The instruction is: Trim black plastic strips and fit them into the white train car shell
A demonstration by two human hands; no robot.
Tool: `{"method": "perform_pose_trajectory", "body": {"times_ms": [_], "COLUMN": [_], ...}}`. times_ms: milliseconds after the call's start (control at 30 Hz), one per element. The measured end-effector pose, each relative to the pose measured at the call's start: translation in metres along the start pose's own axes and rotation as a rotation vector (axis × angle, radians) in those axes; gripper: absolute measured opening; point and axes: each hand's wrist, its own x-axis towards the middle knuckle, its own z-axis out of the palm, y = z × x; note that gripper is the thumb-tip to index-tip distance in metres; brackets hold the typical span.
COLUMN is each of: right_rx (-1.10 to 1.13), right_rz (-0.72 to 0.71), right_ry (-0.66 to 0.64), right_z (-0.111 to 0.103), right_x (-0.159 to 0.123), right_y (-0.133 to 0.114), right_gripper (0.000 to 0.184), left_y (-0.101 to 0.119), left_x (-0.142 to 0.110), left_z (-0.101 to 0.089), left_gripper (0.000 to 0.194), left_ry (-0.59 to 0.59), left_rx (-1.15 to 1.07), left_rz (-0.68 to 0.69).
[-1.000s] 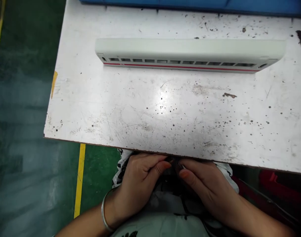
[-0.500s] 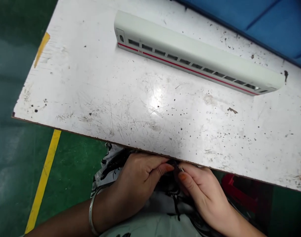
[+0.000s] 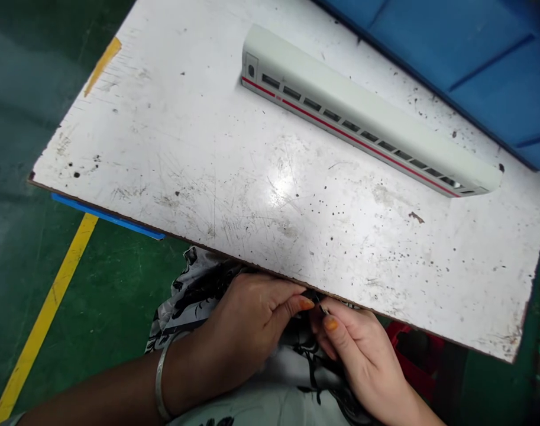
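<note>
At the front edge of the table, over my lap, my left hand (image 3: 256,325) is closed, thumb pressed against the forefinger. A small dark piece (image 3: 313,296) shows at its fingertips, too small to name. Close beside it my right hand (image 3: 362,343) pinches a tiny thin thing with a light tip (image 3: 323,309), whose kind I cannot make out. The fingertips of both hands nearly meet. Farther back on the table lies a model train coach body (image 3: 367,115), off-white with a row of windows and a red stripe; neither hand touches it.
The scratched white table (image 3: 199,148) has dark specks and yellow tape (image 3: 102,66) on its left edge. A blue bin (image 3: 456,53) stands at the back right. Below the table are a red container (image 3: 416,358), a blue strip (image 3: 107,216) and a yellow floor line (image 3: 48,319).
The view has turned and shifted, so the coach body and table sit differently in it. Both hands stay pinched together at the table edge, with small shifts at the fingertips.
</note>
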Motion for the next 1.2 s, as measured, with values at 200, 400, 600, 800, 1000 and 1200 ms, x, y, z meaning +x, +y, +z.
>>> {"method": "perform_pose_trajectory", "body": {"times_ms": [200, 400, 600, 800, 1000, 1200], "right_rx": [-0.014, -0.026, -0.019, 0.022, 0.02, -0.053], "right_rz": [-0.001, -0.024, -0.021, -0.015, -0.01, 0.005], "right_ry": [0.016, 0.016, 0.021, 0.033, 0.03, 0.043], "right_z": [0.0005, -0.0001, 0.0, 0.0025, 0.0025, 0.0008], "right_x": [0.0008, 0.0018, 0.0016, 0.0008, 0.0023, 0.0051], "right_y": [-0.0007, -0.0026, -0.0033, -0.0004, -0.0037, -0.0074], "right_gripper": [0.035, 0.035, 0.035, 0.036, 0.037, 0.037], "left_y": [0.0, 0.0023, 0.003, 0.0052, 0.0042, 0.0039], "left_x": [0.0004, 0.0008, 0.0013, 0.0015, 0.0012, 0.0005], "left_z": [-0.0009, -0.0016, -0.0026, -0.0047, -0.0048, -0.0054], "left_gripper": [0.027, 0.028, 0.026, 0.027, 0.026, 0.025], "left_ry": [-0.021, -0.02, -0.021, -0.033, -0.039, -0.034], "left_rx": [0.008, 0.006, -0.009, 0.005, 0.021, 0.066], "left_rz": [-0.016, -0.009, -0.017, -0.023, -0.032, -0.033]}}
